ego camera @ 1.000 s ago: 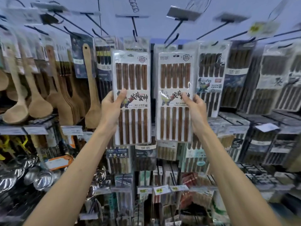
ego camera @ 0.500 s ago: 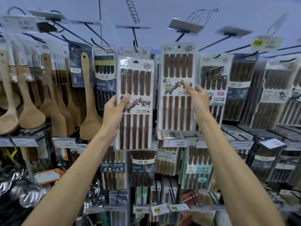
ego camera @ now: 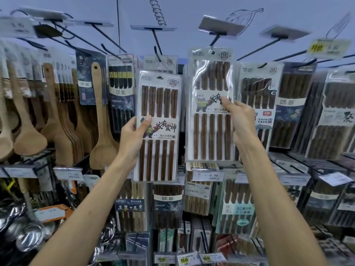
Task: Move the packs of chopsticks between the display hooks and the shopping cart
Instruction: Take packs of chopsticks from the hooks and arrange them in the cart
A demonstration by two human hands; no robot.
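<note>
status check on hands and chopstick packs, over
Left hand grips left pack, unhung. Right hand grips right pack, top at hook. Hanging pack behind left pack.

cool, even store light; glare on right pack (ego camera: 211, 104); edges blurred, bowed by wide-angle lens.

You face a pale blue wall (ego camera: 76, 8) with line sketches on it: a coil (ego camera: 158, 12), a leaf (ego camera: 242, 16), a fork (ego camera: 341, 25). Wooden spoons (ego camera: 28, 140) hang at your left, steel ladles (ego camera: 28, 240) below them. White price tag (ego camera: 208, 176) centre; yellow sale tag (ego camera: 329, 48) upper right. Light even, bluish.
</note>
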